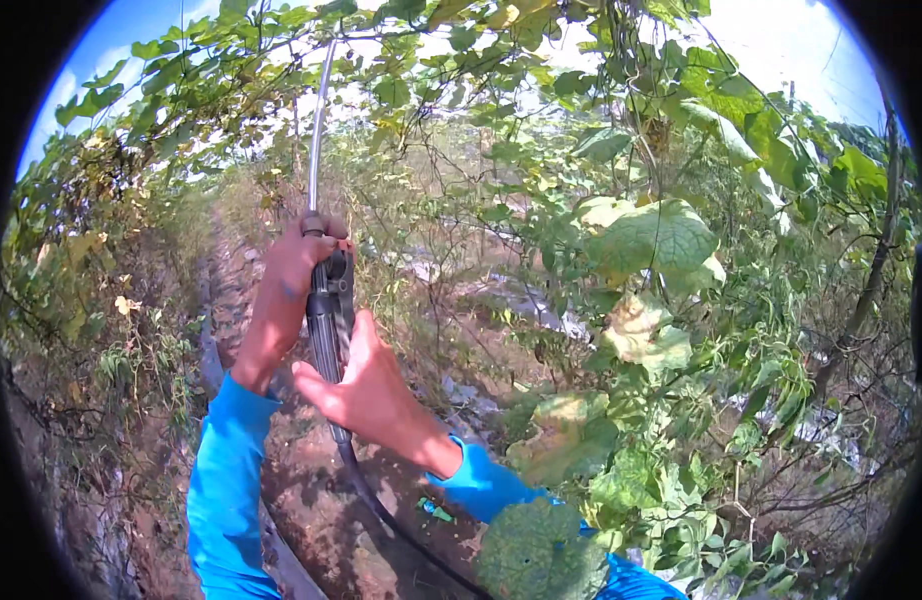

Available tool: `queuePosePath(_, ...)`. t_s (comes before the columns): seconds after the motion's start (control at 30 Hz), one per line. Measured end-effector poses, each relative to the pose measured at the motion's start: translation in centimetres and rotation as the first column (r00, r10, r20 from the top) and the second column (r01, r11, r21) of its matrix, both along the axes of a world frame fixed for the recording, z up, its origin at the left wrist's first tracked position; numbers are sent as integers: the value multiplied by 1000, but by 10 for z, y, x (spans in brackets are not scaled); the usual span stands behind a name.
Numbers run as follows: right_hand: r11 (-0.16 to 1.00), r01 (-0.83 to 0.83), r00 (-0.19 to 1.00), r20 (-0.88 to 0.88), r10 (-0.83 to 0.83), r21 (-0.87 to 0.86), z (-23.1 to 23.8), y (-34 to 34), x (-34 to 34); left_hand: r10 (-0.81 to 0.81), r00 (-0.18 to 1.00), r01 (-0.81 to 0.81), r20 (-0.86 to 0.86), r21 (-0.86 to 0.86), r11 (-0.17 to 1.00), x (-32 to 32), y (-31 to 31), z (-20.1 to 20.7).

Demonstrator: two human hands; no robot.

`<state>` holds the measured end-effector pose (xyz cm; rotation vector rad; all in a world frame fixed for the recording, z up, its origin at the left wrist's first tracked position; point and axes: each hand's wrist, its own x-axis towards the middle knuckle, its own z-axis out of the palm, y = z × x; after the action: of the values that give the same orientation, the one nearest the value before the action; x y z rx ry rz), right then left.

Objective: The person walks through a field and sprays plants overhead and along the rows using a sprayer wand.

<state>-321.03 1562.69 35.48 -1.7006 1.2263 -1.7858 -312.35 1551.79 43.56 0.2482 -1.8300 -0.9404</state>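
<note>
Hands, bare, w/ a spray lance [320, 120] held upright btwn them, near center-left; L hand [306, 258], higher up, is curled closed around the metal neck at the top of the handle, thumb and fingers wrapped over it; R hand [373, 385], lower, is part open, thumb and fingers spread in a V by the ribbed grip [323, 335]; can't tell how firmly it touches.

Lance tube is slim, smooth, shiny metal, tilted slightly R toward its top, reaching up into the vines; grip is dark, cylindrical, w/ lengthwise ridges; black hose [366, 492], round and matte, runs from its base, curving down to the R; both sleeves [226, 490] are bright blue fabric, softly wrinkled.

Around: leafy vines [401, 60] overhead; big, broad, veined leaf [663, 240] at R, pale green; blotchy yellow-brown leaf [643, 335] just below it, dry-looking; brown soil [299, 490] below, dappled w/ shade; thin, dry, tangled stems both sides; dark, rough post [886, 235] far R, leaning.
</note>
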Motion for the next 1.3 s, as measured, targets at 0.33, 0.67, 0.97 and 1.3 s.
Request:
queuePosePath(0.33, 989, 66, 997, -50, -60, 135, -183, 154, -29, 206, 967, -228, 151, 149, 962, -24, 171, -208)
queuePosePath(0.67, 966, -90, 996, 11, 90, 243, -281, 273, -38, 329, 898, -364, 290, 74, 928, -31, 302, -270)
queuePosePath(0.97, 854, -433, 887, -30, 460, 288, -220, 337, -20, 327, 935, -348, 136, 171, 922, 28, 393, -252)
queuePosePath(1.3, 837, -539, 842, 13, 540, 96, -169, 362, 96, 801, 598, -792, -27, -178, 585, 134, 484, -150)
